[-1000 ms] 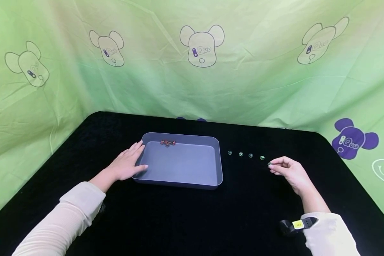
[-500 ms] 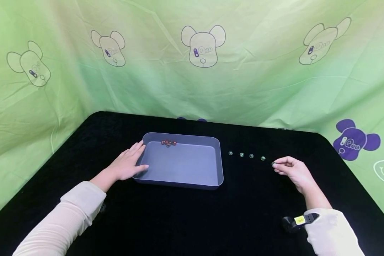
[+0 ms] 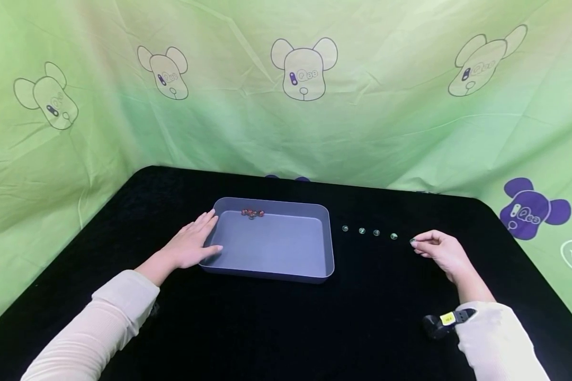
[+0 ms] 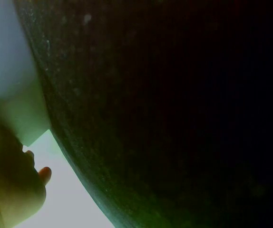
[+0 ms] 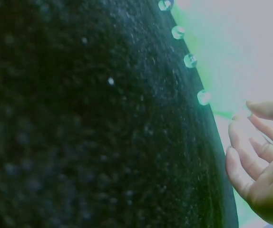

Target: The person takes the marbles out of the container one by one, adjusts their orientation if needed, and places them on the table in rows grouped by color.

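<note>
My left hand (image 3: 186, 245) rests on the left rim of a grey rectangular baking pan (image 3: 276, 248), fingers straight and thumb reaching over the edge. Between thumb and fingertips my right hand (image 3: 440, 253) pinches a small clear marble (image 3: 412, 241), mostly covered by the fingers. To its left, several clear marbles with greenish insides, such as this nearest marble (image 3: 393, 236), lie in a row on the black cloth. The right wrist view shows the same row, with one marble (image 5: 204, 97) closest to my fingertips. The left wrist view is dark and shows part of my hand.
A cluster of reddish marbles (image 3: 252, 213) sits in the pan's far left corner. Black cloth (image 3: 286, 328) covers the table. A green curtain (image 3: 229, 132) with printed bear heads hangs behind and along both sides.
My right hand has moved slightly right, away from the row, with the marble pinched in it. The left hand stays on the pan's rim. The whole head view has shifted a little.
</note>
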The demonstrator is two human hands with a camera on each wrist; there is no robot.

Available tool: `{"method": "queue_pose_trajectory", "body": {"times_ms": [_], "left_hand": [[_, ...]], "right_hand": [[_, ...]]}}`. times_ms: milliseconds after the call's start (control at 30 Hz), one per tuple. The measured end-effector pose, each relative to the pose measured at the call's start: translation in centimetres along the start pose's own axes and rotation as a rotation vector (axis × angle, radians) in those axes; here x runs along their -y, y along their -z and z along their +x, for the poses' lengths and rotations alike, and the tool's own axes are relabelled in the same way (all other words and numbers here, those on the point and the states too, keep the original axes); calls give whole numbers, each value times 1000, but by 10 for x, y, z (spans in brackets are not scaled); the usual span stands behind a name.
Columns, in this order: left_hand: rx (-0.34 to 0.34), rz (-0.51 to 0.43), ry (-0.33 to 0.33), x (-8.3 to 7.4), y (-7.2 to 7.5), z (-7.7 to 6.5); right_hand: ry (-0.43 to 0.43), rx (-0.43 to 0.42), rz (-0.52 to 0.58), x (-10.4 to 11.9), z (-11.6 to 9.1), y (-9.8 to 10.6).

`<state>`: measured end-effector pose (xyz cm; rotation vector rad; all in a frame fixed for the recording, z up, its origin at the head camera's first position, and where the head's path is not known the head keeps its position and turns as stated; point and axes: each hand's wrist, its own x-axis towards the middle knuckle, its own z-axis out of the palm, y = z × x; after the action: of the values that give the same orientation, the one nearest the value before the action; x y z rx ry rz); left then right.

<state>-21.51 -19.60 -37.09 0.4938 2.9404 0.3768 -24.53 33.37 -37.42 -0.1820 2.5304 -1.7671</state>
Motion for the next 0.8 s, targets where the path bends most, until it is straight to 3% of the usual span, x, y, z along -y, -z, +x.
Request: {"method": "queue_pose_trajectory", "body": {"times_ms": [567, 800], "left_hand": [[-54, -6, -43, -1, 0, -2], [-28, 7, -20, -1, 0, -1]], "right_hand": [[-31, -23, -204, -6, 13, 12], [-38, -12, -245, -8, 18, 14]]}}
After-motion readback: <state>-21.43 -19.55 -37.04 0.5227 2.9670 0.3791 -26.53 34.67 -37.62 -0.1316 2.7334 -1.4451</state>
